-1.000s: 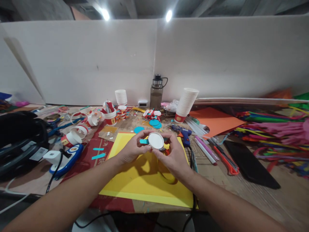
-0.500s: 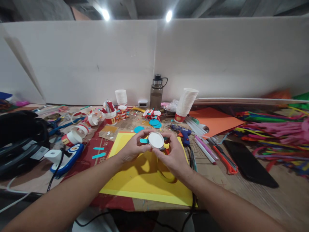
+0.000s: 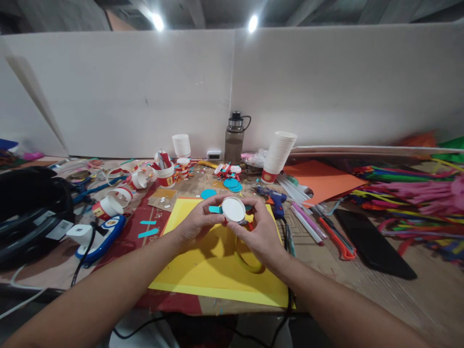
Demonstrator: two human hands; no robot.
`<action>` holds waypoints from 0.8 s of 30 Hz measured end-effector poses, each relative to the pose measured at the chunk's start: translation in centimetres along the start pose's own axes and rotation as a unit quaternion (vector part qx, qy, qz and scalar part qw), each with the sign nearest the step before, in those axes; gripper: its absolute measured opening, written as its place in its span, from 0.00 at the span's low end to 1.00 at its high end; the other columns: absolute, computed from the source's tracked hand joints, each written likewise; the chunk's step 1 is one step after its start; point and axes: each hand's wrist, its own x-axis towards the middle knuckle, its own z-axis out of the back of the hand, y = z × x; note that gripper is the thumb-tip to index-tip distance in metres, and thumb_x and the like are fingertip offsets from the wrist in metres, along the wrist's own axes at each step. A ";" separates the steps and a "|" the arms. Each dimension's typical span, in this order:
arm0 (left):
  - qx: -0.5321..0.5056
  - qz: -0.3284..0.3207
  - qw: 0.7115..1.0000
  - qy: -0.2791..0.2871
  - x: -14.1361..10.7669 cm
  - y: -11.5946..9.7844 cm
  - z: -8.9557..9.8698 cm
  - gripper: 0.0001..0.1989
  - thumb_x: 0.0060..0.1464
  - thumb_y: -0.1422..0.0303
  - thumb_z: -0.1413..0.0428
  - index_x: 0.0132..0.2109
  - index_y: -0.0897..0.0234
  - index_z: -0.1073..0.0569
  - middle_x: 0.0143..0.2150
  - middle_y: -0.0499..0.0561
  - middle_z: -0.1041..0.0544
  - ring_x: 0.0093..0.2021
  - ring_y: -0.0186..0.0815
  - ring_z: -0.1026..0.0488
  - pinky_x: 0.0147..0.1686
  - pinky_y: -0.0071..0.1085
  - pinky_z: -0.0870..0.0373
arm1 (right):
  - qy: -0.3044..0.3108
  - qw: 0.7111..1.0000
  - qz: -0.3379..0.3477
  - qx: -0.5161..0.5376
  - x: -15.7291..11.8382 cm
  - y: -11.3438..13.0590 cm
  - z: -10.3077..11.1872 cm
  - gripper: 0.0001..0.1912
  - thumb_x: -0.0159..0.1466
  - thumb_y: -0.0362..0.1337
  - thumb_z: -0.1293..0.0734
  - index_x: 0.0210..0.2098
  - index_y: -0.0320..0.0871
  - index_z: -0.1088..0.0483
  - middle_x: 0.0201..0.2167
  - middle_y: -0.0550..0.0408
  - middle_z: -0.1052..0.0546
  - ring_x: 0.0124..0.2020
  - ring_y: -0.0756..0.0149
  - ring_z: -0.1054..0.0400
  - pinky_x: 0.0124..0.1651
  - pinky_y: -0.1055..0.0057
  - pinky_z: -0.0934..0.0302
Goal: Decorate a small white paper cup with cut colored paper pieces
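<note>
Between my two hands is a round white paper-cup base (image 3: 233, 210), a short blue paper strip (image 3: 215, 209) jutting from its left side. My left hand (image 3: 200, 220) pinches it from the left, thumb near the strip. From the right, my right hand (image 3: 254, 227) grips its edge with thumb and fingers; a bit of blue and red shows there, mostly hidden. Both are held above yellow paper sheets (image 3: 203, 270). Below my right hand, a yellow ring (image 3: 250, 263), perhaps a tape roll, lies on the sheets, partly covered.
Blue paper discs (image 3: 232, 184) and a blue glue gun (image 3: 277, 203) lie beyond my hands. Blue strips (image 3: 148, 233) are at left. Stacked paper cups (image 3: 278, 157) and a bottle (image 3: 234, 140) stand behind. Right: an orange-handled cutter (image 3: 337, 237), a black phone (image 3: 373, 244), colourful pipe cleaners (image 3: 416, 193).
Hardly anything differs. The view has shifted very slightly, and both hands keep the same hold on the cup base.
</note>
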 end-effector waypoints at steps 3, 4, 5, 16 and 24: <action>0.000 0.005 1.000 0.006 -0.1 -0.2 -0.1 0.31 0.41 0.69 0.33 0.55 0.61 0.26 0.51 0.55 0.24 0.43 0.37 0.27 0.42 0.31 0.34 | 0.000 1.000 0.000 0.002 0.0 0.1 0.0 0.20 0.55 0.39 0.29 0.45 0.45 0.36 0.47 0.50 0.29 0.44 0.61 0.33 0.45 0.62 0.37; 0.001 0.005 1.000 0.007 -0.1 -0.2 -0.1 0.31 0.41 0.69 0.33 0.56 0.61 0.27 0.51 0.55 0.24 0.42 0.37 0.27 0.42 0.31 0.34 | 0.000 1.000 -0.001 0.001 0.0 0.2 0.0 0.20 0.55 0.39 0.29 0.45 0.45 0.36 0.48 0.50 0.29 0.44 0.61 0.33 0.45 0.63 0.37; 0.002 0.005 1.000 0.006 -0.1 -0.2 -0.2 0.32 0.41 0.69 0.33 0.56 0.60 0.27 0.51 0.55 0.24 0.42 0.37 0.27 0.42 0.31 0.34 | -0.001 1.000 -0.002 0.001 0.0 0.2 0.1 0.20 0.54 0.39 0.29 0.44 0.45 0.37 0.48 0.49 0.29 0.44 0.61 0.33 0.44 0.63 0.37; -0.040 0.001 0.999 -0.024 0.0 0.0 -0.7 0.24 0.45 0.68 0.34 0.51 0.62 0.27 0.46 0.53 0.22 0.42 0.36 0.25 0.43 0.31 0.33 | 0.002 1.000 -0.019 -0.015 0.4 0.1 0.1 0.22 0.54 0.42 0.27 0.44 0.45 0.36 0.44 0.50 0.27 0.45 0.58 0.33 0.48 0.59 0.38; -0.058 -0.016 0.998 -0.024 0.0 0.2 0.0 0.09 0.45 0.67 0.34 0.30 0.67 0.25 0.39 0.52 0.22 0.37 0.33 0.26 0.39 0.30 0.32 | 0.013 1.000 -0.011 0.015 0.3 0.1 0.3 0.21 0.57 0.44 0.29 0.45 0.45 0.36 0.46 0.50 0.27 0.48 0.58 0.33 0.50 0.59 0.39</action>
